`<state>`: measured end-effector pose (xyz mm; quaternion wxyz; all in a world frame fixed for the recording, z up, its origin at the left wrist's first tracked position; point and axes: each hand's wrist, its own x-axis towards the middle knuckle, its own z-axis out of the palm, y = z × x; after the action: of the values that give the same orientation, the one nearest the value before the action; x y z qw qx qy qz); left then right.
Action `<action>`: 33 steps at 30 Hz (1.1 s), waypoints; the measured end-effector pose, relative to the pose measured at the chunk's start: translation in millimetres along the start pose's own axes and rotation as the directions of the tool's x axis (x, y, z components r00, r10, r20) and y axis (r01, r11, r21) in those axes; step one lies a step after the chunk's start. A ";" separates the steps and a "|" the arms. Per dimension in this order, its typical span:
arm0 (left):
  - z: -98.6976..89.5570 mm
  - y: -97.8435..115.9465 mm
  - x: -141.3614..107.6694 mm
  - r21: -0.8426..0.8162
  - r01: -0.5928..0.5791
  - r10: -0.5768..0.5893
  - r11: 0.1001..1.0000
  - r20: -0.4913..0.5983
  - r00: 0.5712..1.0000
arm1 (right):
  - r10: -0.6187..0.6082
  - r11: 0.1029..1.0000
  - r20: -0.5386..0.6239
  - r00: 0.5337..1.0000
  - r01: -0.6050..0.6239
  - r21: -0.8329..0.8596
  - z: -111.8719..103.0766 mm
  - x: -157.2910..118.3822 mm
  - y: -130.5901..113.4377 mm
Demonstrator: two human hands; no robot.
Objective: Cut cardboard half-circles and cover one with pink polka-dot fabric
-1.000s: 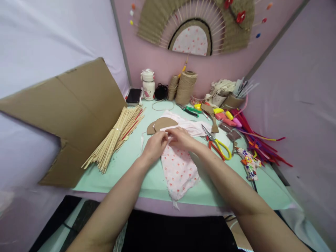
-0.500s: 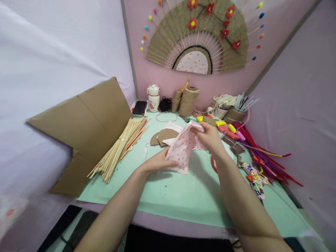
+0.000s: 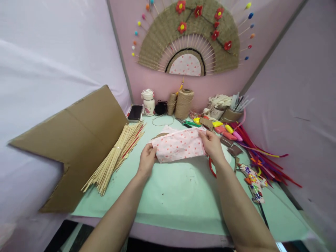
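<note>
A piece of pink fabric (image 3: 181, 145) with small red prints is stretched between my two hands above the table. My left hand (image 3: 147, 157) pinches its left edge, thumb on top. At the right end my right hand (image 3: 212, 145) grips the cloth between thumb and fingers. Behind the fabric a brown cardboard piece (image 3: 160, 135) peeks out, mostly hidden, beside more pale pink cloth (image 3: 169, 128). Red-handled scissors (image 3: 212, 168) lie partly covered below my right hand.
A bundle of thin bamboo sticks (image 3: 115, 157) and a large cardboard sheet (image 3: 84, 140) are at the left. Twine spools (image 3: 184, 104), a bottle (image 3: 148, 103) and a phone (image 3: 135, 112) stand at the back. Clay packets (image 3: 229, 134), pipe cleaners (image 3: 262, 157) and a glue gun (image 3: 254, 180) lie right.
The fabric has gone from hanging folded and slanted to spread out sideways. My left hand has moved left to its edge, and the view has shifted slightly.
</note>
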<state>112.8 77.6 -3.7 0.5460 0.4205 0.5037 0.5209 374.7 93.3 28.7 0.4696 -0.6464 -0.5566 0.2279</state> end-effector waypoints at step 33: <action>31.1 60.1 101.7 0.992 -0.069 -0.183 0.105 0.088 0.979 | -0.099 0.829 -0.170 0.980 -0.014 -0.559 15.1 106.8 -9.0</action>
<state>129.7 186.8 48.4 0.1894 0.7043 0.6840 -0.0130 387.3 197.8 54.0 0.3169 -0.7615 -0.5651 -0.0182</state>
